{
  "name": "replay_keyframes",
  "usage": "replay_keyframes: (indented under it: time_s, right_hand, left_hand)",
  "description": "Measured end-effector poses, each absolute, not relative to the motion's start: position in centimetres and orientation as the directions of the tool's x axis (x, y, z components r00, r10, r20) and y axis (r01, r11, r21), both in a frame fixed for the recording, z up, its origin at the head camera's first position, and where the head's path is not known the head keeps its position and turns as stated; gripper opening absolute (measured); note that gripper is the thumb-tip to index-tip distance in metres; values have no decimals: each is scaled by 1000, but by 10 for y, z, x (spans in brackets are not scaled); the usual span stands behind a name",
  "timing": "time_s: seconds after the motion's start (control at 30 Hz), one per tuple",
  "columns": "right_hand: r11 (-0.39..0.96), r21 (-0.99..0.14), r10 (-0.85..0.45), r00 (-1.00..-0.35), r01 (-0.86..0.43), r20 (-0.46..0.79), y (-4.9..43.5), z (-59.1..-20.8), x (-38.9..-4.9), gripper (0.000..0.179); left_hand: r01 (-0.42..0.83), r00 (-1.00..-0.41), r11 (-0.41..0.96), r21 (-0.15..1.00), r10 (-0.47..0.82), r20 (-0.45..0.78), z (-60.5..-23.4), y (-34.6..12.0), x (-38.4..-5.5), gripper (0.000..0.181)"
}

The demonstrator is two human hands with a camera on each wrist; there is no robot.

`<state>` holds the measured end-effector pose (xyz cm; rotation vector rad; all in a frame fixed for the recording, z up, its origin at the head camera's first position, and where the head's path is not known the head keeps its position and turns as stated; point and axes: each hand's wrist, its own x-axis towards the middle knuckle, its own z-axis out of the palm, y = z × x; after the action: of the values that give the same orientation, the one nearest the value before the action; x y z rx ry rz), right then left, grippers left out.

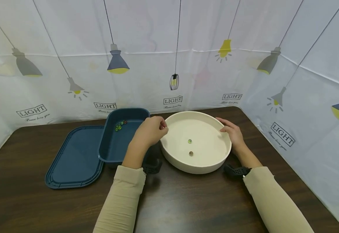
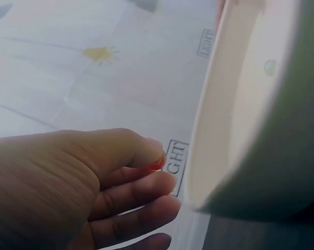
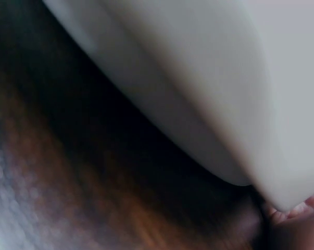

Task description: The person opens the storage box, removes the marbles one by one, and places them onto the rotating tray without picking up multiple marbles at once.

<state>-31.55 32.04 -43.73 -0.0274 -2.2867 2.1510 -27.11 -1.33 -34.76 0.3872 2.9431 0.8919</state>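
Note:
My left hand [image 1: 149,132] hovers between the blue bin and the cream bowl, near the bowl's left rim. In the left wrist view, its thumb and forefinger pinch a small red marble [image 2: 157,164]. My right hand [image 1: 232,132] grips the right rim of the round cream bowl [image 1: 205,131], thumb inside the wall. A green marble [image 1: 189,141] and a brownish marble [image 1: 191,153] lie apart on the bowl's floor. Several green and reddish marbles [image 1: 118,127] sit together inside the dark blue bin [image 1: 125,144]. The right wrist view is mostly filled by the bowl's blurred side.
A flat dark blue lid [image 1: 77,157] lies on the brown wooden table [image 1: 186,204], left of the bin and touching it. A white curtain [image 1: 146,74] printed with lamps hangs behind the table and along its right side.

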Motion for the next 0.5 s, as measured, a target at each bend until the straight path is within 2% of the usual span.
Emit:
replay_keyframes:
  time_s: [0.5]
  right_hand:
    - [38, -999, 8, -1000, 15, -15, 321, -435, -314, 60]
  left_hand:
    - [264, -957, 833, 485, 290, 23, -367, 8, -275, 13]
